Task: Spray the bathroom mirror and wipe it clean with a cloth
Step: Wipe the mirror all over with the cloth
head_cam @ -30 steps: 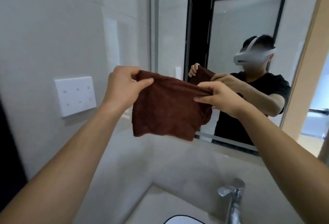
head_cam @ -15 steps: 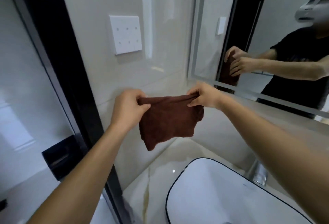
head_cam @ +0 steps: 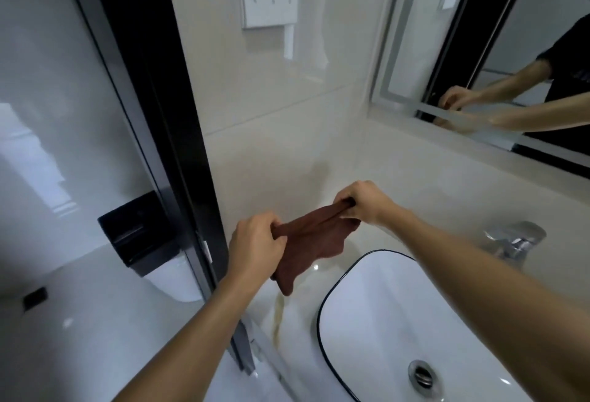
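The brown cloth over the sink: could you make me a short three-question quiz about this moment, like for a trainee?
1. True or false: the brown cloth is pressed flat against the mirror.
2. Which hands grip the cloth? A) left hand only B) right hand only C) both
3. Fill in: the cloth hangs above the counter beside the white ____, left of the faucet.

Key:
1. False; it is held in the air, away from the mirror.
2. C; the left hand and right hand each grip an end.
3. Sink.
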A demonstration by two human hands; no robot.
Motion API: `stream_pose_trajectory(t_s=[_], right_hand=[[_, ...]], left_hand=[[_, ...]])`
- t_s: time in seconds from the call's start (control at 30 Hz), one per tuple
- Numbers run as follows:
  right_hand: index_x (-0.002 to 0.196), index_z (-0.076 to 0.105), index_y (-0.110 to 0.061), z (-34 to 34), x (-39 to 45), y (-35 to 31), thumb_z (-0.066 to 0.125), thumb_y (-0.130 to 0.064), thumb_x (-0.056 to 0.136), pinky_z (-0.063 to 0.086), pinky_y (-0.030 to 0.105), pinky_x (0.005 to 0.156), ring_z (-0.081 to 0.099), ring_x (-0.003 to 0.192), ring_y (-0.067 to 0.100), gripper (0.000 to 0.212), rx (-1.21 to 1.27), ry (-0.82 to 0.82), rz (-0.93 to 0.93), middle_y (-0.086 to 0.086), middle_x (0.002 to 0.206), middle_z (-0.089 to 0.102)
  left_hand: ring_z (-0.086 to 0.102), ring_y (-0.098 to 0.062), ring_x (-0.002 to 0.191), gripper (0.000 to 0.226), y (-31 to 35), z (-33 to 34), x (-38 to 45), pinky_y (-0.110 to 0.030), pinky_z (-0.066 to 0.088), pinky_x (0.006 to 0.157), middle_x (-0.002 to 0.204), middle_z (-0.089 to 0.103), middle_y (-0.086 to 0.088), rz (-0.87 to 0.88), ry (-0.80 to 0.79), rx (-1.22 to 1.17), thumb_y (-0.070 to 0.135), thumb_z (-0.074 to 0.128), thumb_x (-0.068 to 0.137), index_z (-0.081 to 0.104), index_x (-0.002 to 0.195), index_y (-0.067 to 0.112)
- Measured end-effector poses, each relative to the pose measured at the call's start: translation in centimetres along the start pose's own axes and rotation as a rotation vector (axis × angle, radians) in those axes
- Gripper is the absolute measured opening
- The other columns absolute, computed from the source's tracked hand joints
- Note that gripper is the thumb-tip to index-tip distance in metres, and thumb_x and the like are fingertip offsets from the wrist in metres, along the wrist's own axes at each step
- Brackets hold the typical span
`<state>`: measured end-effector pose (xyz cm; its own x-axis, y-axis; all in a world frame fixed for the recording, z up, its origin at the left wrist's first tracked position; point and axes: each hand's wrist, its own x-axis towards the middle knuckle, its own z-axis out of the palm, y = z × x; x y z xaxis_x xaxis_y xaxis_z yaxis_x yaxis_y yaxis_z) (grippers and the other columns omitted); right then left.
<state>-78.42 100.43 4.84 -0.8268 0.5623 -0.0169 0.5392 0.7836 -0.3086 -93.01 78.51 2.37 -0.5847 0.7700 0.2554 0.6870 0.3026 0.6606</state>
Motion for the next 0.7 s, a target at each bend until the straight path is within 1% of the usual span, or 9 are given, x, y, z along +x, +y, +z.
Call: stream_pose_trajectory(t_s=[0.1, 0.2, 0.27, 0.33, 0.4, 0.47, 0.53, 0.6, 0.7], right_hand=[[0.094, 0.077, -0.018, 2.0, 0.1, 0.5, 0.075, -0.008, 0.080, 0.049, 0.028, 0.078, 0.063, 0.083, 0.019, 0.018, 0.006, -0.022, -0.036, -0.004, 0.081, 0.068], [0.096, 0.076, -0.016, 3.5, -0.4, 1.1, 0.072, -0.007, 0.081, 0.048, 0.030, 0.080, 0.063, 0.085, 0.021, 0.018, -0.017, -0.080, -0.094, -0.001, 0.086, 0.071], [0.097, 0.075, -0.014, 4.3, -0.8, 1.8, 0.069, -0.006, 0.082, 0.046, 0.030, 0.079, 0.061, 0.086, 0.020, 0.018, -0.032, -0.118, -0.132, 0.000, 0.089, 0.071], [0.096, 0.074, -0.014, 4.7, -1.0, 2.4, 0.066, -0.005, 0.083, 0.042, 0.028, 0.075, 0.057, 0.083, 0.016, 0.018, -0.044, -0.176, -0.147, -0.003, 0.085, 0.067], [0.096, 0.074, -0.015, 4.7, -0.2, 2.8, 0.065, -0.005, 0.083, 0.045, 0.028, 0.076, 0.056, 0.085, 0.016, 0.019, -0.048, -0.253, -0.143, -0.006, 0.084, 0.063], [0.099, 0.074, -0.016, 5.3, 1.5, 2.9, 0.068, -0.006, 0.083, 0.049, 0.031, 0.082, 0.057, 0.090, 0.017, 0.020, -0.086, -0.340, -0.128, -0.005, 0.089, 0.064], [0.103, 0.073, -0.015, 6.8, 3.5, 2.9, 0.071, -0.006, 0.083, 0.046, 0.028, 0.080, 0.055, 0.091, 0.017, 0.022, -0.125, -0.385, -0.117, -0.003, 0.092, 0.062], [0.106, 0.072, -0.012, 9.2, 5.2, 3.1, 0.073, -0.005, 0.083, 0.041, 0.026, 0.077, 0.054, 0.091, 0.018, 0.024, -0.133, -0.394, -0.089, -0.002, 0.094, 0.060], [0.110, 0.070, -0.015, 13.6, 6.9, 3.8, 0.073, -0.008, 0.085, 0.040, 0.028, 0.077, 0.057, 0.096, 0.022, 0.027, -0.139, -0.373, -0.023, 0.002, 0.100, 0.063]], left_hand=[[0.061, -0.017, 0.066, 0.008, -0.7, 1.3, -1.5, -0.030, 0.046, 0.056, 0.069, 0.065, 0.002, -0.048, 0.003, 0.023, 0.007, 0.068, 0.080, 0.067, 0.076, 0.014], [0.057, -0.011, 0.061, 0.011, -1.2, 2.8, -3.3, -0.027, 0.042, 0.055, 0.067, 0.063, 0.004, -0.097, 0.019, 0.028, 0.006, 0.068, 0.082, 0.064, 0.075, 0.013], [0.056, -0.008, 0.061, 0.012, -1.4, 3.8, -4.7, -0.026, 0.044, 0.057, 0.068, 0.063, 0.004, -0.122, -0.004, 0.025, 0.007, 0.069, 0.084, 0.063, 0.077, 0.013], [0.059, -0.011, 0.065, 0.010, -1.5, 4.6, -5.7, -0.030, 0.051, 0.061, 0.073, 0.065, 0.004, -0.135, -0.012, 0.018, 0.010, 0.072, 0.086, 0.063, 0.081, 0.013], [0.063, -0.012, 0.068, 0.009, -1.7, 5.4, -6.1, -0.035, 0.057, 0.066, 0.077, 0.067, 0.003, -0.161, 0.013, -0.014, 0.012, 0.072, 0.088, 0.064, 0.085, 0.013], [0.063, -0.009, 0.070, 0.009, -2.5, 6.4, -5.8, -0.033, 0.058, 0.067, 0.080, 0.066, 0.004, -0.209, 0.051, -0.039, 0.014, 0.072, 0.089, 0.062, 0.090, 0.014], [0.061, -0.009, 0.070, 0.013, -3.9, 7.8, -5.2, -0.033, 0.057, 0.067, 0.081, 0.064, 0.003, -0.264, 0.058, -0.027, 0.015, 0.070, 0.091, 0.057, 0.092, 0.016], [0.061, -0.013, 0.069, 0.017, -5.9, 9.6, -4.3, -0.036, 0.057, 0.066, 0.079, 0.062, 0.001, -0.298, 0.028, 0.007, 0.015, 0.068, 0.092, 0.052, 0.089, 0.018], [0.057, -0.012, 0.074, 0.014, -8.4, 11.8, -3.3, -0.025, 0.046, 0.065, 0.087, 0.063, -0.001, -0.304, -0.052, 0.128, 0.016, 0.061, 0.098, 0.048, 0.093, 0.017]])
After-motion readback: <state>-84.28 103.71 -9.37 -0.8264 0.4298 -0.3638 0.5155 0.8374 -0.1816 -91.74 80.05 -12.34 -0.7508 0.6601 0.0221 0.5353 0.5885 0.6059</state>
